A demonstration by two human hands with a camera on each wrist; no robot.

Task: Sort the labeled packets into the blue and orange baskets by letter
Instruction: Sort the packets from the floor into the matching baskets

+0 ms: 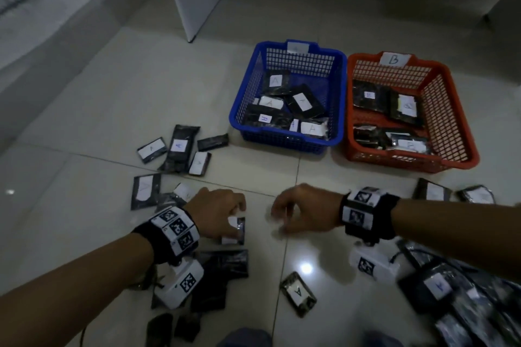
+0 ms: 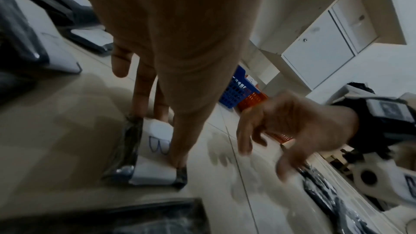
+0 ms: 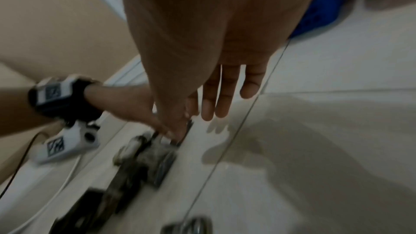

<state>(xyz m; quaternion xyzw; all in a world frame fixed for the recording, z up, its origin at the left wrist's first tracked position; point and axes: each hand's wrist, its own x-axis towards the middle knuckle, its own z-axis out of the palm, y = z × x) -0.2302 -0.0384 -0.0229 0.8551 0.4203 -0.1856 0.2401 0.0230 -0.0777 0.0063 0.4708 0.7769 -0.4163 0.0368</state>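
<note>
Left hand (image 1: 217, 213): reaching down onto a small dark packet (image 2: 146, 150) lying on the floor tiles (image 1: 84, 110); the thumb and fingers are pinching its two ends. The white label is facing up, so the letter is staying readable during the pick.
Packet label: reading "B" in the left wrist view.
Right hand (image 1: 306, 210): hovering just beside the left hand, holding nothing; fingers are hanging loosely apart and slightly curled, blurred in the left wrist view. Probably waiting to take the next packet.
Blue basket (image 1: 245, 96): sitting on the floor ahead, holding packets marked "A"; the tag on its far rim is too faint to read.
Orange basket (image 1: 456, 110): standing just right of the blue one, rim tag reading "B", and "B" packets are lying inside. Judged destination for the pinched packet.
Unsorted packets: lying scattered on the floor on both sides of the hands, one marked "A" (image 1: 298, 293) sitting nearer the person.
Progress: judging partway; many packets are not yet sorted.
</note>
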